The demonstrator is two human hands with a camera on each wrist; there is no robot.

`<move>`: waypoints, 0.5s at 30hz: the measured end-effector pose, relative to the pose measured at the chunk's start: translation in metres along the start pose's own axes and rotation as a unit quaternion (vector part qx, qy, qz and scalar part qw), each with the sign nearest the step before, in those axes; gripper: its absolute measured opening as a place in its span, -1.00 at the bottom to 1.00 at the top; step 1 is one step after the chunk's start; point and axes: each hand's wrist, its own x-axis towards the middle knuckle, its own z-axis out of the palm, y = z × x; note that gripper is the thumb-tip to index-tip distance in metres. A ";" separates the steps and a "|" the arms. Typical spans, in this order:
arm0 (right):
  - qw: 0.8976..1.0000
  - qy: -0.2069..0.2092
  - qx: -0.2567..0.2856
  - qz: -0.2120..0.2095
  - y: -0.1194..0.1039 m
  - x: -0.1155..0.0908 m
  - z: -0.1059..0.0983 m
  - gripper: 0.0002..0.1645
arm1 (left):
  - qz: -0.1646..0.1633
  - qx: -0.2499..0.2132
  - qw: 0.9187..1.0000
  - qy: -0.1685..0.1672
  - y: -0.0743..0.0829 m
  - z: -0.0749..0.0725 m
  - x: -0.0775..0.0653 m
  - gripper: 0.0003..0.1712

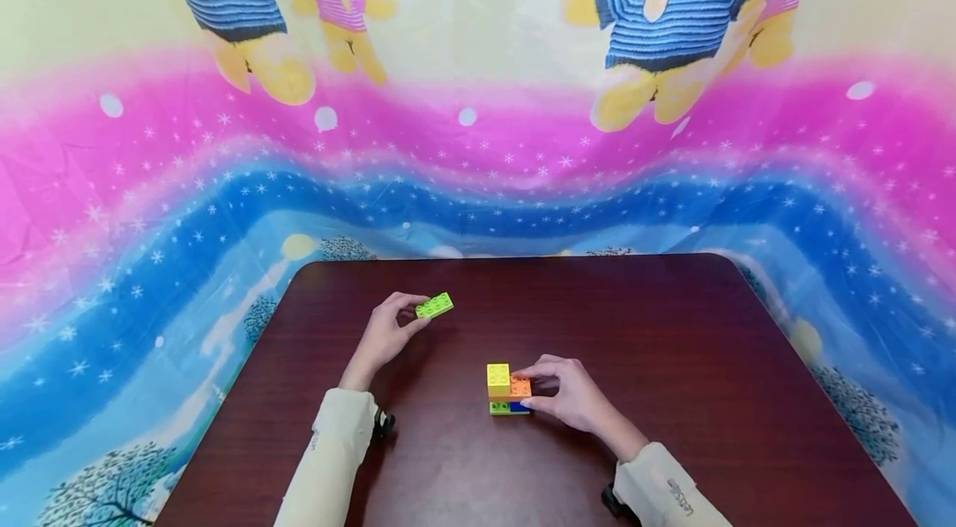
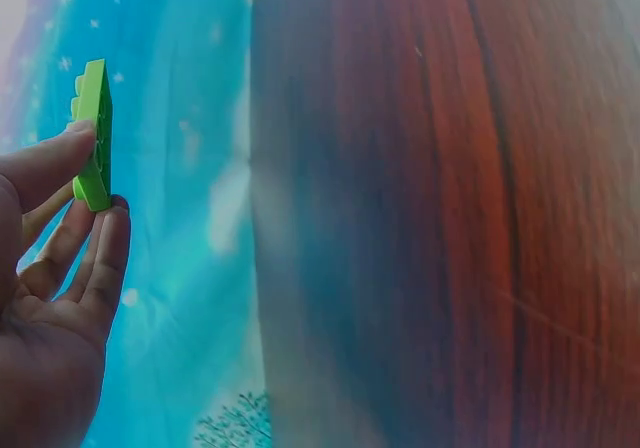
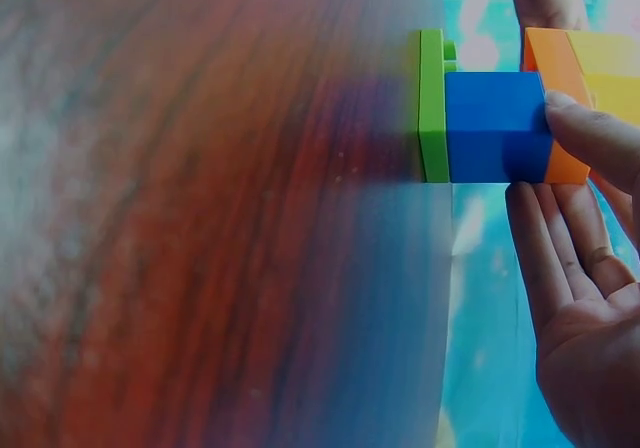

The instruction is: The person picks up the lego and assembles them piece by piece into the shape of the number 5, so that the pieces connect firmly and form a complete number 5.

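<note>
In the head view, my left hand pinches one end of a flat lime-green building brick above the table. The left wrist view shows this green brick edge-on between thumb and fingers, its studs facing left. My right hand grips a small stack of bricks from its right side. That stack has a thin green brick at the bottom, a blue brick on part of it, then a flat orange brick, with a yellow brick on the orange one's left half.
Both hands work over a dark reddish-brown wooden table with rounded far corners. Behind it hangs a cloth printed with bears, snowflakes and trees, which also drops down past the table's sides.
</note>
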 end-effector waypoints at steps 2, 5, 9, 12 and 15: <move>1.000 0.001 0.003 -0.004 0.001 0.000 -0.001 -0.49 | 0.017 -0.008 1.000 0.003 0.005 0.001 -0.001 -0.58; 1.000 0.004 0.008 -0.016 0.001 0.001 -0.001 -0.49 | 0.043 -0.012 0.999 0.004 0.013 0.002 -0.002 -0.58; 1.000 0.006 0.012 -0.027 0.001 0.001 -0.001 -0.51 | 0.061 -0.003 0.998 -0.001 0.024 0.005 -0.005 -0.59; 1.000 0.001 0.014 -0.020 0.002 0.002 -0.001 -0.51 | 0.070 -0.009 0.997 -0.008 0.033 0.008 -0.009 -0.59; 1.000 -0.004 0.017 -0.011 0.003 0.002 -0.002 -0.51 | 0.082 -0.017 0.996 -0.013 0.041 0.010 -0.012 -0.59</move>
